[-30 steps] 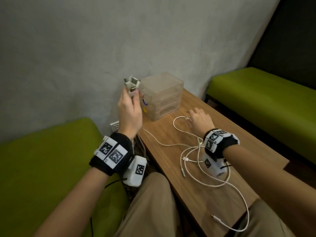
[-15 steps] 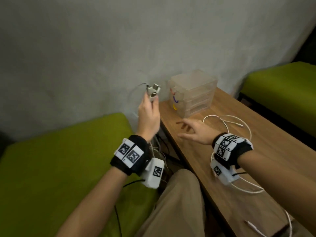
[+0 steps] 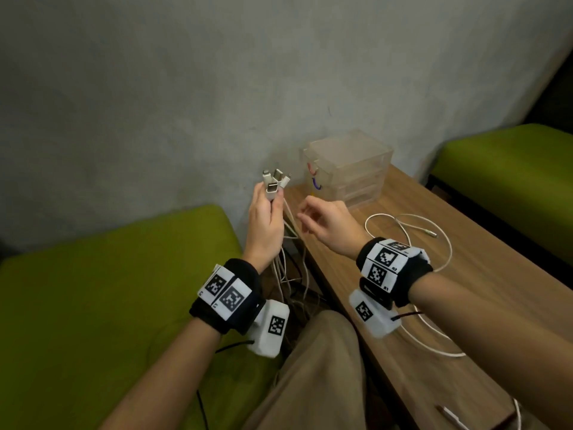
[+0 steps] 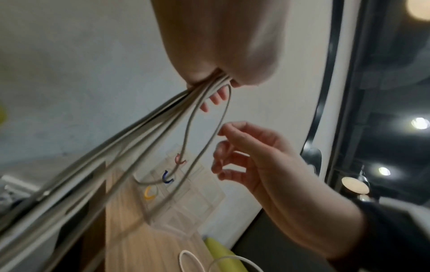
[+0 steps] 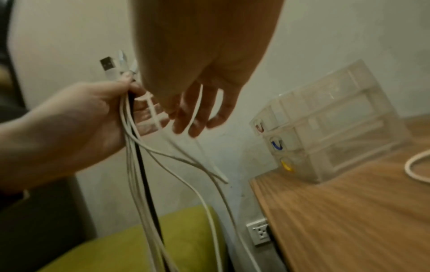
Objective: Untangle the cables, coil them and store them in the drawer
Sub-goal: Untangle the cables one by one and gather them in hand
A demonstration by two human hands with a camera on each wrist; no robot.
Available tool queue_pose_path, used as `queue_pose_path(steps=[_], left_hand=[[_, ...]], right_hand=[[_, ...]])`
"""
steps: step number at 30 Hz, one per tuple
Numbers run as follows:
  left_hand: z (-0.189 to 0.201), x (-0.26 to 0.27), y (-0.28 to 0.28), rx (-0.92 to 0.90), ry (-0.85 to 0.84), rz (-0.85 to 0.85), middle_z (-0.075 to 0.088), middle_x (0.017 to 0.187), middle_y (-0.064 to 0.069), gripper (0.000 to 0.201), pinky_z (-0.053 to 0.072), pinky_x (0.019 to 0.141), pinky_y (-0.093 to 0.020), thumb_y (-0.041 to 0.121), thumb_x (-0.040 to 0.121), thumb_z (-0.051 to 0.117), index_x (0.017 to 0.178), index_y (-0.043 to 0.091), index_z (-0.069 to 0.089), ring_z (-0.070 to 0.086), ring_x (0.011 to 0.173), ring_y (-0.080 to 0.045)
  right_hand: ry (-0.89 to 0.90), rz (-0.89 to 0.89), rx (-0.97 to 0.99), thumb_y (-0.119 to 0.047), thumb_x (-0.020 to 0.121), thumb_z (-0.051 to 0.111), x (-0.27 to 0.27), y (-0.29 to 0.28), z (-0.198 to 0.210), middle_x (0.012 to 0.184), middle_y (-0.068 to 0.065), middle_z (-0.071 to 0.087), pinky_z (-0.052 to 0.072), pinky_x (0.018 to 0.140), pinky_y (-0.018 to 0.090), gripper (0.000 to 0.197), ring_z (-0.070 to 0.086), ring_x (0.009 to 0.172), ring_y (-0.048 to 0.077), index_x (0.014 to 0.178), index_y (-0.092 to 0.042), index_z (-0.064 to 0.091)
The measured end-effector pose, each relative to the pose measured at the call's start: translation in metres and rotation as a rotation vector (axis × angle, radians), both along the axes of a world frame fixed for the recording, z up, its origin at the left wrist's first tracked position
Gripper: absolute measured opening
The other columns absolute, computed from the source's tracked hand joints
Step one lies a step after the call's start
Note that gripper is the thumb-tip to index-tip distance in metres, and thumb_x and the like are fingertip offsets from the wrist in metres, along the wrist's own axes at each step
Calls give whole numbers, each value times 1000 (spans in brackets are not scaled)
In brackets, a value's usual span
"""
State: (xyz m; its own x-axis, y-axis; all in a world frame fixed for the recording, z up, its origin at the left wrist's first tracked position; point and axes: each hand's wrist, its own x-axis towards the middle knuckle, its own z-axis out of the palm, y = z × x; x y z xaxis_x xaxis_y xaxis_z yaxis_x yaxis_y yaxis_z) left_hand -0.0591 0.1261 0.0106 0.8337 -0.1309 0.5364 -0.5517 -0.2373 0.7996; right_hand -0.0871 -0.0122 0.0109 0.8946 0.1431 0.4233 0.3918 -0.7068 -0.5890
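My left hand (image 3: 267, 212) grips a bundle of white cables (image 3: 274, 184) with several plug ends sticking up above the fist. The strands (image 5: 139, 184), one black among them, hang down between bench and table. My right hand (image 3: 319, 218) hovers just right of the bundle with fingers loosely spread and holds nothing; in the right wrist view one strand (image 5: 197, 103) runs past its fingers. Another white cable (image 3: 409, 231) lies looped on the wooden table (image 3: 480, 299). A clear three-drawer unit (image 3: 356, 169) with red, blue and yellow handles stands shut at the table's far left corner.
Green benches flank the table, one on the left (image 3: 93, 290) and one on the right (image 3: 511, 169). A grey wall runs behind. A wall socket (image 5: 259, 232) sits low beside the table edge. A loose plug end (image 3: 448, 414) lies near the table's front edge.
My right hand has left the cable on the table and swung left up to the hanging bundle. My left hand keeps its grip on the plug ends.
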Motion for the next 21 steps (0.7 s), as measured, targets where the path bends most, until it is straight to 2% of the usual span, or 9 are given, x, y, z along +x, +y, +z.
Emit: queue_pose_path(steps=[2,4,5,7,9,13,15,18,21], left_hand=[[-1,-1,-2,-11,-22,31,33,136,-12,37,28,102,-9,14,97,35,131,-2,40,36,120,2],[1,-1,-4,10,-12,2,32,141,-10,40,28,105,-13,16,98,35,134,1,36,37,126,-9],[3,-1,-4,22,15,-31,43,132,-11,36,35,102,-19,17,98,36,129,2,42,46,119,-12],[7,-1,-2,59,22,-91,62,96,-8,29,48,82,-32,21,96,37,110,2,54,62,89,-19],[11,1,4,174,-66,-76,63,76,-1,28,47,63,-26,22,96,37,104,2,54,64,71,-23],[11,8,12,452,-248,41,70,85,-16,39,48,64,-38,26,97,34,124,-1,43,65,77,-35],[11,5,11,318,-209,15,67,78,-13,36,43,59,-30,24,96,34,118,-2,46,63,69,-25],[14,-4,1,26,-98,-26,51,64,9,23,34,52,-7,11,97,36,99,-5,53,52,55,1],[18,-6,-8,-42,-56,-16,44,58,13,20,32,49,-4,7,97,35,87,0,51,50,50,9]], right_hand=[[-107,-49,-15,-14,90,55,-1,-1,2,85,-3,62,50,70,29,9,59,73,13,98,-10,56],[-179,-82,33,-14,88,56,1,-1,6,101,3,58,45,81,26,23,53,90,11,110,-7,53],[-197,-84,38,-17,87,55,3,0,9,109,6,55,42,88,26,32,49,98,10,117,-7,50],[-204,-70,8,-27,85,51,6,2,12,123,8,48,37,100,29,48,42,113,11,128,-8,43],[-194,-33,-35,-33,81,47,7,3,14,133,8,43,32,107,35,58,37,124,16,135,-12,37],[-149,31,-30,-29,79,47,7,2,15,142,7,36,28,112,47,69,32,132,16,142,-15,25],[-124,39,16,-29,84,48,5,1,15,143,6,36,30,111,43,67,34,131,14,144,-15,22],[-40,115,-1,-46,90,36,3,5,16,135,6,47,36,104,33,60,44,122,12,139,-13,31],[32,202,22,-46,91,30,-1,9,17,107,7,63,47,85,35,51,59,95,14,119,-8,49]])
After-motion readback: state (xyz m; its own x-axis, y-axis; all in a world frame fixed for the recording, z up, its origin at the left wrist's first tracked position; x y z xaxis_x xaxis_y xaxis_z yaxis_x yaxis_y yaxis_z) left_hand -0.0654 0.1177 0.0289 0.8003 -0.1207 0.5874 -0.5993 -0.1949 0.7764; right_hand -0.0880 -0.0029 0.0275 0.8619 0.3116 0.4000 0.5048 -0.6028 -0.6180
